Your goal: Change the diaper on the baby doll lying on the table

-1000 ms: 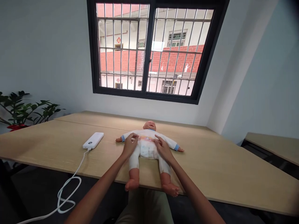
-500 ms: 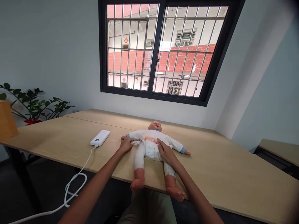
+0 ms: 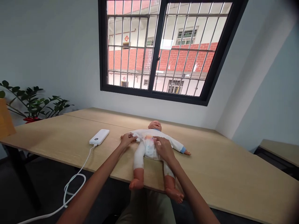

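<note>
1. The left hand (image 3: 127, 140) is narrowly closed, its thumb and fingers pinching a fold of the white romper (image 3: 146, 140) at the side of the chest, just beside the doll's outstretched arm; the right hand (image 3: 164, 148) lies across the front of the romper, its fingertips (image 3: 156, 140) pressed on the coloured print at mid-chest; whether these fingers grip the cloth or only touch it cannot be told.
2. The baby doll (image 3: 148, 152) lies on its back near the middle of the frame, head (image 3: 154, 125) pointing away from the person, arms spread; its bare feet (image 3: 136, 184) reach the near edge of the wooden table (image 3: 221, 161), and one foot hangs just past it.
3. A white power bank (image 3: 99, 137) lies flat just left of the doll, well clear of the left hand; its white cable (image 3: 74, 183) drops over the table edge and loops down at lower left.
4. The person's trousered legs (image 3: 146, 208) show under the table at bottom centre; a second table (image 3: 277, 154) stands at the right edge.
5. A leafy potted plant (image 3: 30, 104) sits at left, beside a tan object (image 3: 4, 116) cut off by the frame; a barred window (image 3: 161, 49) fills the upper middle.
</note>
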A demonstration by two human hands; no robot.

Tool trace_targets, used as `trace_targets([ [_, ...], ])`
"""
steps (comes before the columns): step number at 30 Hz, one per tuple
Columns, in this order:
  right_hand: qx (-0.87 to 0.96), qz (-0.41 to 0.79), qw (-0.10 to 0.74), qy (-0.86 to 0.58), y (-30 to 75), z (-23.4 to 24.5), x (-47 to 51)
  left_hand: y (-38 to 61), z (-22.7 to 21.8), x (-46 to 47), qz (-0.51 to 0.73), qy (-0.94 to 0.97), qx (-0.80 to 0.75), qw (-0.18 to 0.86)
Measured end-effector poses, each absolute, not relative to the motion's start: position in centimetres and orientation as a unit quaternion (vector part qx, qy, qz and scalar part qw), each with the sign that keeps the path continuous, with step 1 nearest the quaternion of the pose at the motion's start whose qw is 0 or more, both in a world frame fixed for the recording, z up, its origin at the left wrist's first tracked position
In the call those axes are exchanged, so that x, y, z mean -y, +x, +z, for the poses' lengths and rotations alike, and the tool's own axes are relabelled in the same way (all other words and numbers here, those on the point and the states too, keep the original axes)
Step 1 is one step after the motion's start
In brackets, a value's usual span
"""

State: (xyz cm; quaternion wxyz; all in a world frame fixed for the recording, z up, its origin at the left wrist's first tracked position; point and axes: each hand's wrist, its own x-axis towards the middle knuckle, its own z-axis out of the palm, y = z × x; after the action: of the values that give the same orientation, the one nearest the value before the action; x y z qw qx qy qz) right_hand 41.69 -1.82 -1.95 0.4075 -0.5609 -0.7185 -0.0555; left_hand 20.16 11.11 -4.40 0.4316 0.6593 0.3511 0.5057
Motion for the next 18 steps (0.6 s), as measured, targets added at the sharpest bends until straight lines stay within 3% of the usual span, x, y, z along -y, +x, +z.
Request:
trace_targets([
  [6, 0.797, -0.084, 0.321, -0.505, 36.3, 1.7, -3.0, 21.4, -3.9, -10.0, 0.539, 0.608, -0.316, 0.489],
  [14, 0.728, -0.077, 0.243, -0.636, 37.0, 0.8, -6.9, 20.3, -4.0, -9.9, 0.581, 0.569, -0.32, 0.487],
  [18, 0.741, -0.068, 0.206, -0.636, 37.0, 0.0, -7.1, 20.9, -3.9, -9.8, 0.606, 0.554, -0.314, 0.477],
])
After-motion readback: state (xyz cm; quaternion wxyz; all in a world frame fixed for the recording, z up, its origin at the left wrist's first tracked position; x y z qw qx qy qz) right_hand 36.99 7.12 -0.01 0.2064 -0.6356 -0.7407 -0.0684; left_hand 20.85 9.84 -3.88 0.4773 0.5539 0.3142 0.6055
